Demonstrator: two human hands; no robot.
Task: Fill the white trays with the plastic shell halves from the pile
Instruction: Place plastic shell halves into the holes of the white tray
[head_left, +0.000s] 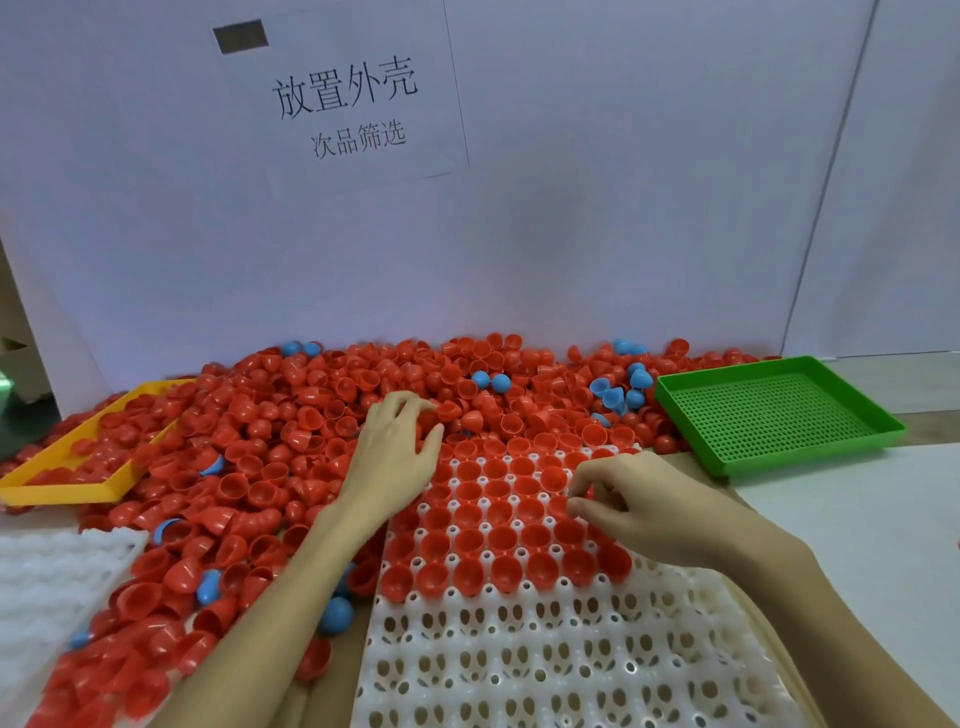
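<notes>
Head view. A white tray (545, 660) of moulded, perforated plastic lies near and centre, its long axis running from near to far. Its far rows hold red shell halves (498, 540), each a smooth, glossy cup seated open side up; the near rows show bare sockets. The seated halves are too many and too far hidden by the hands to count exactly.

The pile (291, 447) of red halves spreads across the far and left part of the table, pointing every way: some mouth up, some dome up, some on their sides. A scattering of blue halves (621, 397) lies among them.

The left hand (395, 447) reaches to the pile's near edge just beyond the tray, fingers curled over red halves; whether it grips one cannot be told. The right hand (644, 509) rests over the tray's right side, its fingertips (584, 501) bent down at a red half there.

One yellow tray (57, 491) sits far left, partly buried. One green mesh tray (779, 410) sits far right. A second white tray (47, 577) lies near left. A paper sign (345, 98) hangs on the back wall.
</notes>
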